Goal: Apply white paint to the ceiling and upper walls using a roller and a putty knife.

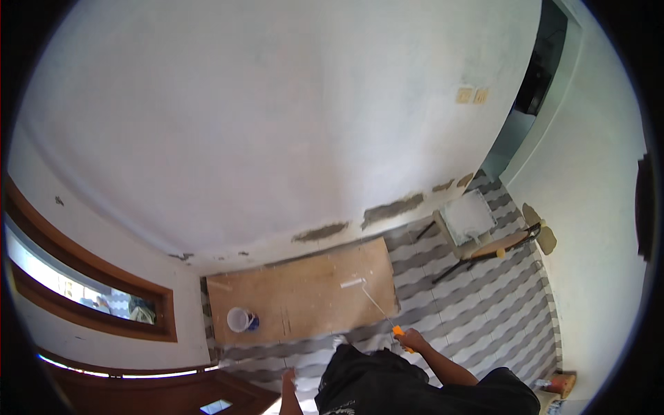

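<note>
My right hand [413, 340] is wrapped round the orange handle of a paint roller [377, 304]. The roller's thin metal frame reaches forward to a white sleeve [351, 283], which appears over the brown board [318, 311] on the floor; whether it touches the board I cannot tell. My left hand [288, 377] hangs low near the board's front edge, its fingers too small and unclear to read. A white bucket [238, 319] with a blue patch on its side stands on the left part of the board.
A chair [508, 243] at the right bears a white-coated paint tray [469, 216]. The white wall [242, 138] ahead has bare grey patches along its base and two yellowish switch plates [472, 95]. Left are a wood-framed window [162, 315] and a brown door [152, 394]. Wavy-patterned tiles [477, 311] cover the floor.
</note>
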`<state>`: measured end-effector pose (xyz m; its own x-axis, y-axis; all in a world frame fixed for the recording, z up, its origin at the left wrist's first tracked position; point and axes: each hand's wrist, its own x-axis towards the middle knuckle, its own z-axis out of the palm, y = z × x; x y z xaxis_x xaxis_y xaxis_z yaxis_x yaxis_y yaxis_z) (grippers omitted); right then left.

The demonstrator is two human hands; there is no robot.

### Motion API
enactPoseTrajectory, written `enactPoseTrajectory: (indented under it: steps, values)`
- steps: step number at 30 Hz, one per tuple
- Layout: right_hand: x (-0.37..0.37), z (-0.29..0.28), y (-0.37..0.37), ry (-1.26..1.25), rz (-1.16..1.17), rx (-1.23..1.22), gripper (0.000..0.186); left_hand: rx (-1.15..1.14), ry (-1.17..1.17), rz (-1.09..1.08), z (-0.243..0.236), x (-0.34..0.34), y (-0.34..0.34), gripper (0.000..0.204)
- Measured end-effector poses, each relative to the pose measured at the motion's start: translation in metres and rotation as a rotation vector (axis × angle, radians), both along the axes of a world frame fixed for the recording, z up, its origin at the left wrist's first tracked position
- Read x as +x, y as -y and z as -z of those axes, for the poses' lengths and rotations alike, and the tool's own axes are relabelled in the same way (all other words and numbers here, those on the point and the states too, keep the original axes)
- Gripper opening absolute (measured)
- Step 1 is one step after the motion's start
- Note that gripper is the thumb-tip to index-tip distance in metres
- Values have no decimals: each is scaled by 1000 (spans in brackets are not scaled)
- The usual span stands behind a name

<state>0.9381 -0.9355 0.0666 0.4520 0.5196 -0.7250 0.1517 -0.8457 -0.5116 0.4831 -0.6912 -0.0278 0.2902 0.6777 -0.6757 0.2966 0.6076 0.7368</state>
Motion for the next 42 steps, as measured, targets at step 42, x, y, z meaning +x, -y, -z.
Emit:
enactPoseTrajectory:
  steps: [42]
  values:
    - [10, 35, -141, -284, -28, 102, 28, -139, -67, -261, 167, 5, -42, 25]
